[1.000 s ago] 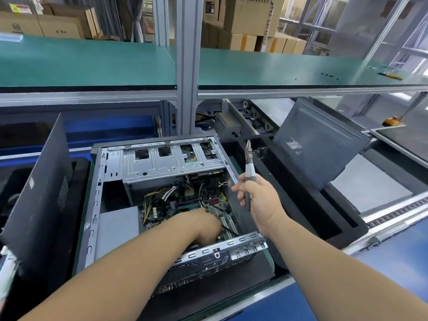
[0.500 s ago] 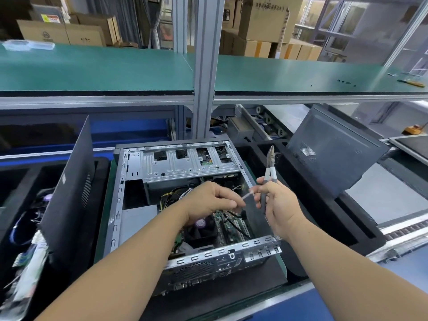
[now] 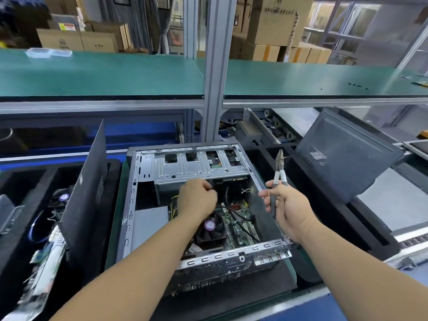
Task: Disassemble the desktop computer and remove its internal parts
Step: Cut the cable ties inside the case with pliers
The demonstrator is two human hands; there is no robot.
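Observation:
An open desktop computer case [image 3: 134, 200] lies on its side in front of me, its metal drive cage [image 3: 196, 166] at the far end. Inside I see the motherboard [image 3: 240, 222], a black CPU fan [image 3: 212, 225] and bundled cables [image 3: 173, 209]. My left hand [image 3: 196, 200] is curled inside the case just below the drive cage; what it grips is hidden. My right hand [image 3: 287, 209] hovers over the case's right wall and holds a pair of pliers [image 3: 279, 172], jaws pointing up.
A black side panel [image 3: 85, 198] leans upright at the left, beside a black tray [image 3: 34, 228] holding removed boards and wires. Another dark panel [image 3: 342, 156] leans in a tray at the right. A green shelf [image 3: 102, 75] and a metal post [image 3: 215, 66] stand behind.
My left hand rose from deep by the motherboard, met my right hand briefly, then moved left and back toward the drive cage. My right hand kept the pliers and stayed over the right wall.

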